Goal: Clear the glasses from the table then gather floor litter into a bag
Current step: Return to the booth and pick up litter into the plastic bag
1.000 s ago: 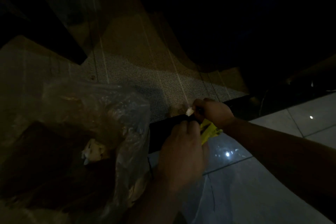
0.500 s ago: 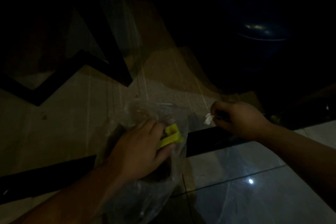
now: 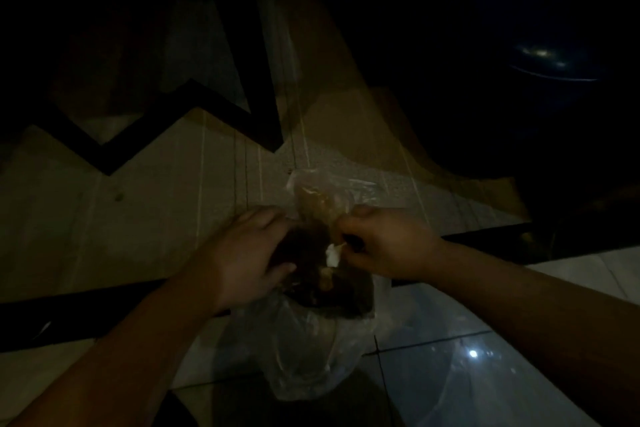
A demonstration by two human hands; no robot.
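The right hand (image 3: pixel 388 243), out by the floor edge half a second ago, now pinches the white scrap (image 3: pixel 333 254) over the bag (image 3: pixel 311 340) mouth. The left hand (image 3: pixel 242 256) grips the bag rim; its yellow wrapper has gone from sight.

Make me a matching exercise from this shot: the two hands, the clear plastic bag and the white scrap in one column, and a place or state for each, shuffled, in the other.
Things:
1. left hand
2. right hand
3. clear plastic bag
4. white scrap

States:
A. pinched in fingertips over the bag's mouth
B. hangs between the two hands, dark litter inside
C. grips the bag's left edge
D. pinches the scrap

Pairs: 1-C, 2-D, 3-B, 4-A
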